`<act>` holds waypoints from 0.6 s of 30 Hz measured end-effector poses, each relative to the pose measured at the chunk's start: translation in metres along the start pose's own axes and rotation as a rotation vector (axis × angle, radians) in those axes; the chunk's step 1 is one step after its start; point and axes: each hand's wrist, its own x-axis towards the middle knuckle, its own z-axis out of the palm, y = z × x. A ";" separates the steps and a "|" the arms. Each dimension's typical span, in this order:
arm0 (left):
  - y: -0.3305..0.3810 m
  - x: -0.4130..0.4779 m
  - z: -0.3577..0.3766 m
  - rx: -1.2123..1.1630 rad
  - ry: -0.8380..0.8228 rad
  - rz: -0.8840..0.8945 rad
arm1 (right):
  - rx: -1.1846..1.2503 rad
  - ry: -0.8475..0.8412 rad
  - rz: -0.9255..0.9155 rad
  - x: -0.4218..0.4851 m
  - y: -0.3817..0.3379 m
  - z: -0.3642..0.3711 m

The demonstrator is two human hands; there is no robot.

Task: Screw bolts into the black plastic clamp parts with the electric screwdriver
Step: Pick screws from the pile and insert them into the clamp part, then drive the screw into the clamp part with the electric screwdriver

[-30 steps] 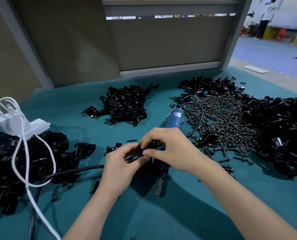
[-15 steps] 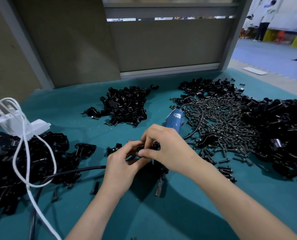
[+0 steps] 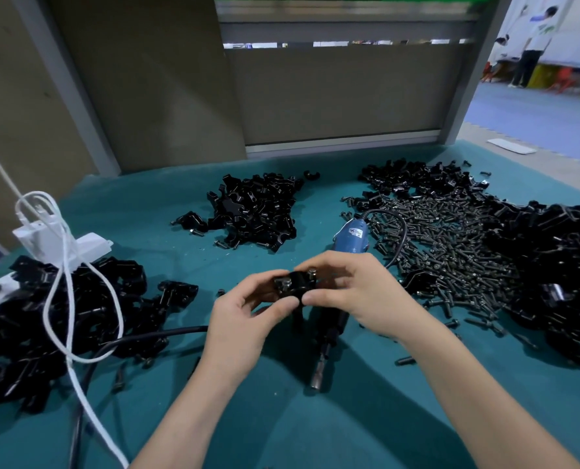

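The left hand [image 3: 244, 319] and right hand [image 3: 356, 296], fingers curled, pinch one clamp part [image 3: 293, 286] together.

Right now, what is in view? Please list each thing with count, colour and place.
clamp part: one, black, between both hands, two bolts standing in it
electric screwdriver: one, blue, lying on the cover beneath the hands
bolt pile: one, dark, right of centre
clamp piles: several, black, left, far middle, right
power strip: one, white, far left
table cover: one, teal, under everything
left hand: one, bare, gripping the clamp part
right hand: one, bare, gripping the clamp part
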 end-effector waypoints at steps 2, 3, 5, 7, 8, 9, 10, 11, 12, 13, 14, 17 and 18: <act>0.002 -0.002 0.002 -0.078 0.037 0.002 | 0.109 0.019 -0.026 0.000 -0.001 0.001; 0.004 -0.003 0.004 -0.107 0.058 0.004 | 0.159 0.025 -0.038 -0.001 -0.002 0.002; 0.006 -0.006 0.009 -0.158 0.057 -0.006 | 0.266 0.031 -0.047 -0.001 -0.005 0.006; 0.007 -0.009 0.015 -0.235 0.023 -0.038 | 0.346 0.011 -0.036 -0.002 -0.009 0.014; 0.008 -0.011 0.017 -0.270 0.023 -0.056 | 0.354 0.000 -0.030 -0.003 -0.011 0.019; 0.009 -0.012 0.018 -0.296 0.034 -0.078 | 0.353 0.004 -0.023 -0.004 -0.013 0.024; 0.010 -0.013 0.018 -0.319 0.049 -0.103 | 0.355 0.028 -0.008 -0.004 -0.014 0.030; 0.011 -0.013 0.019 -0.348 0.065 -0.125 | 0.355 0.068 0.017 -0.005 -0.014 0.034; 0.012 -0.012 0.019 -0.380 0.078 -0.144 | 0.345 0.109 0.045 -0.004 -0.014 0.037; 0.012 -0.012 0.020 -0.416 0.091 -0.162 | 0.327 0.135 0.069 -0.004 -0.013 0.039; 0.012 -0.011 0.021 -0.447 0.106 -0.178 | 0.306 0.142 0.091 -0.004 -0.013 0.040; 0.008 -0.009 0.024 -0.517 0.144 -0.237 | 0.303 0.159 0.145 -0.001 -0.015 0.022; 0.006 -0.008 0.023 -0.532 0.155 -0.248 | 0.249 0.224 0.152 0.003 -0.014 0.011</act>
